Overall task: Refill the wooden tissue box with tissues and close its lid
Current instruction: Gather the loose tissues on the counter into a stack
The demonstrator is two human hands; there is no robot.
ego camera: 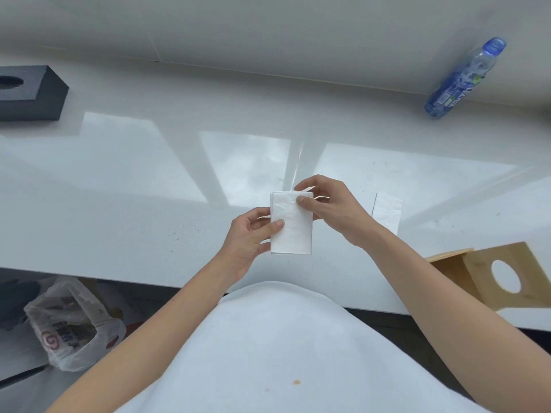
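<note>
A small stack of folded white tissues (293, 231) is held above the white counter in front of me. My left hand (249, 241) grips its left edge, thumb on top. My right hand (331, 208) pinches the stack's upper right corner, thumb on the top sheet. The wooden tissue box (480, 272) stands at the counter's near right edge with its lid (507, 275), which has a round hole, tilted open. One loose white tissue (387, 211) lies flat on the counter, just right of my right hand.
A dark grey tissue box (29, 92) sits at the far left of the white counter (134, 204). A blue plastic bottle (465, 79) stands at the far right by the wall. Below the counter edge on the left lies a plastic bag (71, 326).
</note>
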